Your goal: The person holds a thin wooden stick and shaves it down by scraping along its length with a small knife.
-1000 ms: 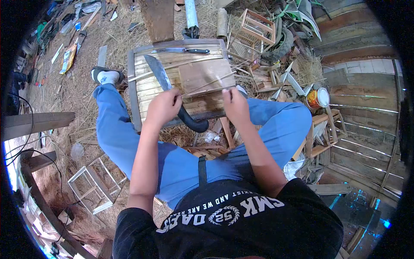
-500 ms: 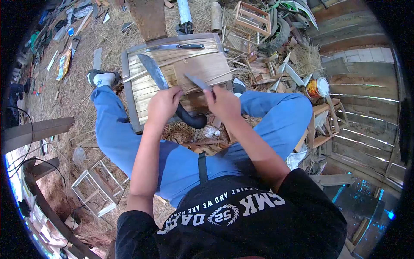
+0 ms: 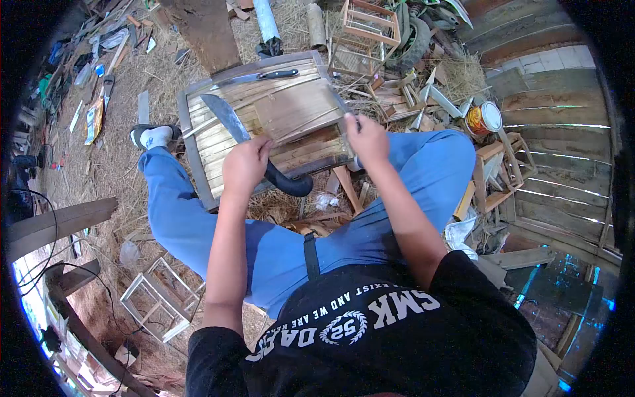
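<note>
My left hand is closed in a pinch above the board, its fingertips on the near end of a thin wooden strip. My right hand grips a small knife by its handle, the blade pointing up and away at the right edge of the board. Beneath my left hand lies a machete with a wide blade and a curved black handle. A flat wooden piece rests on the framed slatted board. Farther back on it lies another knife with a black handle.
A wooden post rises just beyond the board. To the right are a small wooden frame, a tyre, scrap wood and a paint can. A pale stool frame lies at lower left on the straw-covered ground.
My right hand has moved right with the small knife, away from my left hand, and the blade has turned more upright. My left hand keeps its pinch. The whole view has shifted slightly.
</note>
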Demonstrator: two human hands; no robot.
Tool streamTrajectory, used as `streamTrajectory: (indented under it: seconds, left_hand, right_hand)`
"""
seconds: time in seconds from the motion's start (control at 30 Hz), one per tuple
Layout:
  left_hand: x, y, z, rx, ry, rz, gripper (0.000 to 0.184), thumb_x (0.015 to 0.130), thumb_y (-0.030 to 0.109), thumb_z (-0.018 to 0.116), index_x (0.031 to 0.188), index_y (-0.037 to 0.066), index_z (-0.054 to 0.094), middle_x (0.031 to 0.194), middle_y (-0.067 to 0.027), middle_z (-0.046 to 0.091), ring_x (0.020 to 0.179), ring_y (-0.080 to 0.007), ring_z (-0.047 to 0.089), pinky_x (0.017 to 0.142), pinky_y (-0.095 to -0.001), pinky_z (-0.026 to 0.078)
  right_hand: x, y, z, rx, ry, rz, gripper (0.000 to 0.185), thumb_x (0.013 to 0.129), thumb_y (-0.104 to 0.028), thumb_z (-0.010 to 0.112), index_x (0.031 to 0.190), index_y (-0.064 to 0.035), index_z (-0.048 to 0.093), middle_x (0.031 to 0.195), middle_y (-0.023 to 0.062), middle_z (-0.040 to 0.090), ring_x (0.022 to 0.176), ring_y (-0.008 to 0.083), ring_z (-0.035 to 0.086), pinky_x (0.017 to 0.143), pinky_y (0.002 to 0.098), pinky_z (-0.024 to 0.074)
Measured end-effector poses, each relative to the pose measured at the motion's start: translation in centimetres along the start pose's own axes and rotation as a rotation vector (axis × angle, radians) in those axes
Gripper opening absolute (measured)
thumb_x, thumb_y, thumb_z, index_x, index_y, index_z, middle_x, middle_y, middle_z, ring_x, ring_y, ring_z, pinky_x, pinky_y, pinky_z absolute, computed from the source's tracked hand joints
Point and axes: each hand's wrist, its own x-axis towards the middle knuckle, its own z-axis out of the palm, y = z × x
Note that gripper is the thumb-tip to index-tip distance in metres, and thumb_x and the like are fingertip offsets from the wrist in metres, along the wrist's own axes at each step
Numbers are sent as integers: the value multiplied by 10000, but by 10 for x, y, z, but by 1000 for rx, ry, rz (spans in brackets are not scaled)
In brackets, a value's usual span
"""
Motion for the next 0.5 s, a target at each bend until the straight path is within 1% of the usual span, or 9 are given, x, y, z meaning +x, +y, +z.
streamTrajectory:
  seconds: [0.07,0.1,0.17,0.23,0.27,0.3,0.37,0.43,0.5]
  left_hand:
    - [1,-3,0,-1,-23,2,245,972,356,615,1019,151,741,832,-194,704,800,-424,681,686,-524,535]
    - [0,-1,0,0,-21,6,245,972,356,615,1019,151,741,832,-194,704,800,-424,681,686,-524,535]
    - [0,0,-2,-28,-58,-39,244,973,353,613,1027,153,743,833,-196,705,803,-426,681,694,-525,536]
    - [-4,2,2,9,-29,-26,239,974,343,613,1027,149,743,833,-197,705,804,-427,681,695,-524,536]
    - [-5,1,3,36,3,-11,234,974,332,613,1027,145,743,833,-198,704,805,-428,680,696,-522,536]
    - [-6,1,3,44,5,-2,234,974,332,613,1027,145,743,833,-198,704,805,-428,680,696,-522,536]
    - [-4,1,1,-31,-38,-46,233,977,320,609,1035,138,742,844,-205,703,822,-430,680,706,-523,533]
    - [-3,1,-1,-26,-42,-30,232,977,315,607,1041,138,742,852,-209,703,831,-430,679,711,-522,532]
    - [0,-1,-3,-11,-52,-22,232,978,311,605,1047,138,743,860,-212,703,839,-431,679,717,-521,531]
  right_hand:
    - [-20,-15,8,-55,13,-194,447,994,-495,575,813,-95,654,735,221,664,691,440,669,581,530,500]
    - [-33,-20,8,-29,-46,-302,481,985,-540,545,840,-96,657,704,208,670,721,451,682,637,555,544]
    - [-31,-14,9,17,-23,-225,475,992,-515,552,824,-84,663,753,232,666,753,456,673,625,547,508]
    - [-2,16,2,150,110,-50,501,990,-522,545,835,-67,684,764,241,667,782,453,674,652,548,506]
    - [14,34,0,-9,119,42,526,988,-519,540,828,-47,707,762,231,691,751,455,682,667,534,534]
    - [21,42,-5,79,127,72,540,995,-526,523,843,-43,712,781,238,696,767,456,683,678,540,528]
    - [19,50,0,105,195,79,548,993,-536,520,852,-45,721,789,233,702,769,457,684,683,540,530]
    - [-3,25,-1,229,196,-16,551,994,-538,515,853,-46,720,793,233,703,767,463,683,681,549,531]
    - [-22,-4,2,122,16,-51,495,991,-506,546,838,-55,680,725,233,681,727,447,688,656,566,535]
